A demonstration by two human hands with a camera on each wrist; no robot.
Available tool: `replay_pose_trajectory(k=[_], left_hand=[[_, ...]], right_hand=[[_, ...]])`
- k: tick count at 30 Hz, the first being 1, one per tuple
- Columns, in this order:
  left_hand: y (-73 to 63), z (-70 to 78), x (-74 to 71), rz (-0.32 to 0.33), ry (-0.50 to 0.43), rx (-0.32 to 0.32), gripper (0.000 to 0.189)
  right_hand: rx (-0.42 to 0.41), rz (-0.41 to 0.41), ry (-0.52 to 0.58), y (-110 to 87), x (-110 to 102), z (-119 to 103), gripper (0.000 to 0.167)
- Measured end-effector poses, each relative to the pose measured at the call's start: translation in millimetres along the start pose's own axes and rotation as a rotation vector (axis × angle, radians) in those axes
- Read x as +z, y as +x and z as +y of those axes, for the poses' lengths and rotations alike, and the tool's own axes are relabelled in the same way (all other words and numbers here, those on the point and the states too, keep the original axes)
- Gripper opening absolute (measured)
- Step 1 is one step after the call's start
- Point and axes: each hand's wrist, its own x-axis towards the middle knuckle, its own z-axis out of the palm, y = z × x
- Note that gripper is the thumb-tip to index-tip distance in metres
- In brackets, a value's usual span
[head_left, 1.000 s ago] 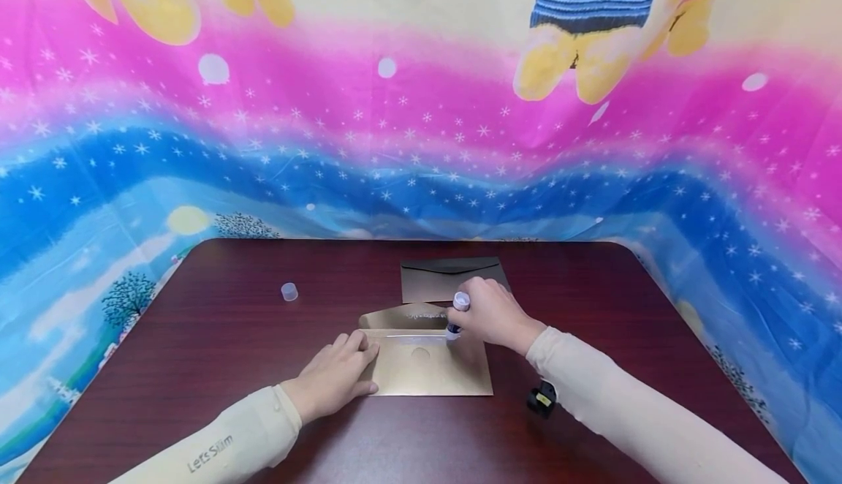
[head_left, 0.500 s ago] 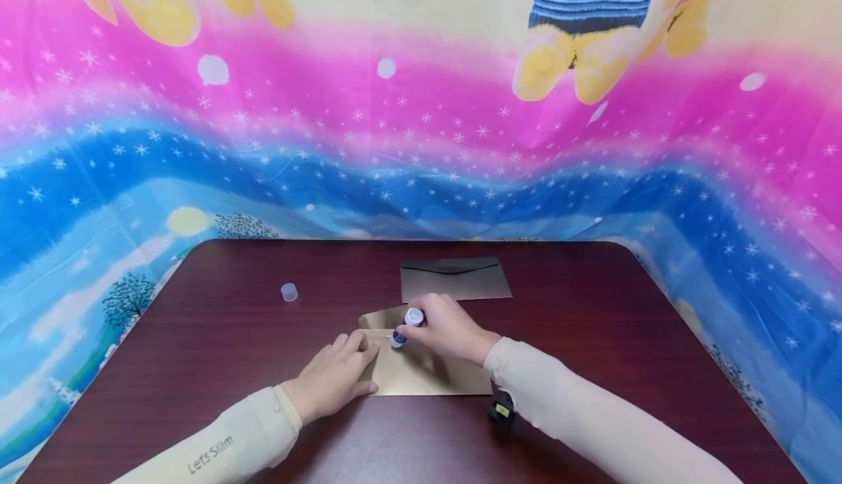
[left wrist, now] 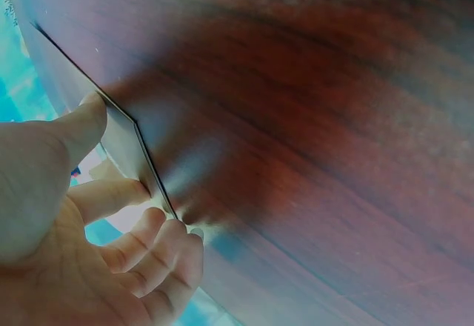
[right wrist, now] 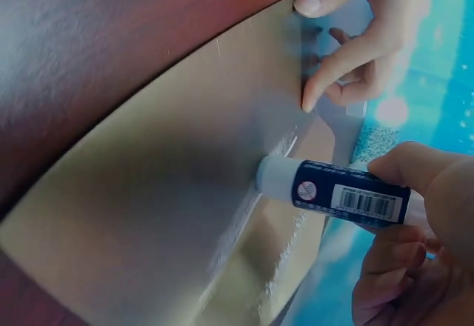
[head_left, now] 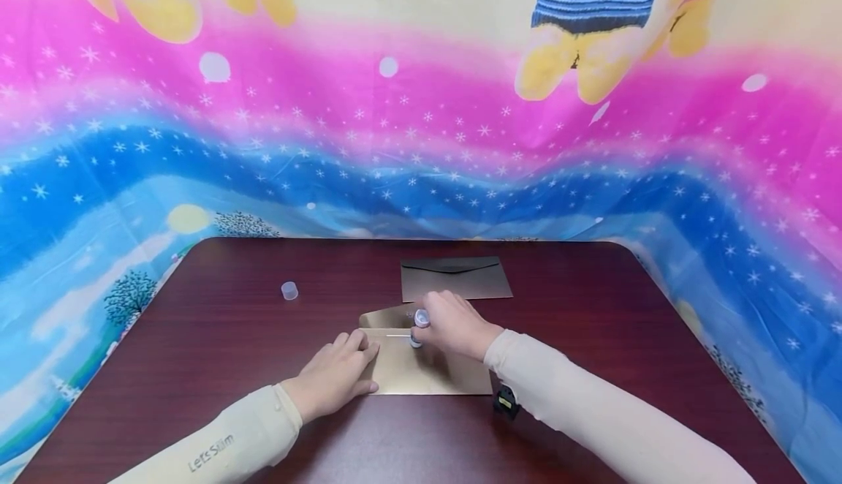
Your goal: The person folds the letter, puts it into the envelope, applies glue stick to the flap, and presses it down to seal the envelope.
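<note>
A gold envelope (head_left: 427, 374) lies on the table with its flap (head_left: 384, 317) folded open away from the person. My right hand (head_left: 454, 323) grips a glue stick (right wrist: 348, 193) with a white collar and dark blue label. Its tip meets the envelope just below the flap's fold. White glue streaks (right wrist: 281, 267) run along the flap and the strip beside the fold in the right wrist view. My left hand (head_left: 338, 371) presses the envelope's left edge with thumb and fingertips; in the left wrist view its fingers (left wrist: 122, 196) lie along that edge.
A second, darker envelope (head_left: 457, 283) with its flap down lies behind the gold one. A clear cap (head_left: 289, 291) stands on the table (head_left: 217, 338) to the left. A printed cloth (head_left: 421, 140) hangs behind the table.
My right hand has swept the glue stick leftward along the envelope's fold, then slightly back right. My left hand stays in place.
</note>
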Motion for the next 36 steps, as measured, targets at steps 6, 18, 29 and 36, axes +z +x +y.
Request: replay_pose_trajectory(k=[6, 18, 29, 36], left_hand=[[-0.2, -1.4, 3.4, 0.028, 0.014, 0.015, 0.062], [-0.3, 2.4, -3.7, -0.008, -0.007, -0.006, 0.063], [-0.3, 1.2, -0.4, -0.022, -0.013, -0.017, 0.063], [0.8, 1.4, -0.7, -0.006, -0.001, -0.01, 0.063]], right_hand=[[0.045, -0.015, -0.036, -5.5, -9.3, 7.6, 0.02], [0.104, 0.011, -0.062, -18.1, -21.7, 29.8, 0.025], [0.192, 0.02, 0.085, -23.9, -26.3, 49.5, 0.019], [0.19, 0.056, 0.139, -26.1, -39.8, 60.0, 0.02]])
